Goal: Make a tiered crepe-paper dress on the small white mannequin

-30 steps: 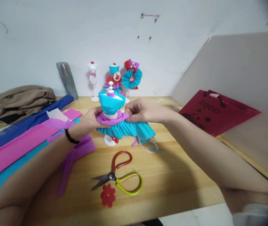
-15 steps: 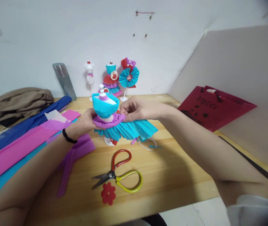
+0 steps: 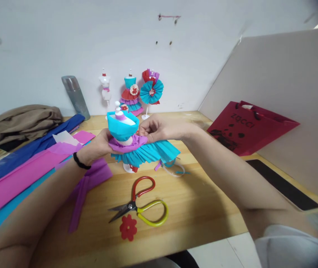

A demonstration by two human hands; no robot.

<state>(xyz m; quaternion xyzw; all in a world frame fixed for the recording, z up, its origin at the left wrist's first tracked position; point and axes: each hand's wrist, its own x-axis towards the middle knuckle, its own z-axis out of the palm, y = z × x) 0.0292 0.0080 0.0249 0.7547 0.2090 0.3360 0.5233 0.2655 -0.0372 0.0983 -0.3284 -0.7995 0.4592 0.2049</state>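
Left hand (image 3: 99, 144) and right hand (image 3: 160, 128) are clamping fingers on the purple paper waistband (image 3: 125, 147) of a white, turquoise-topped dress form (image 3: 123, 130) above the middle of the wooden desk (image 3: 192, 216). A capped grey cylindrical flask (image 3: 76, 98) is standing at its back edge; a red paper bag (image 3: 250, 130), contents hidden, is sitting by its right edge.

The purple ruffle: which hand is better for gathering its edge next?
Probably the right hand: it pinches the edge of the purple ruffle, while the left hand is busy holding the opposite side.
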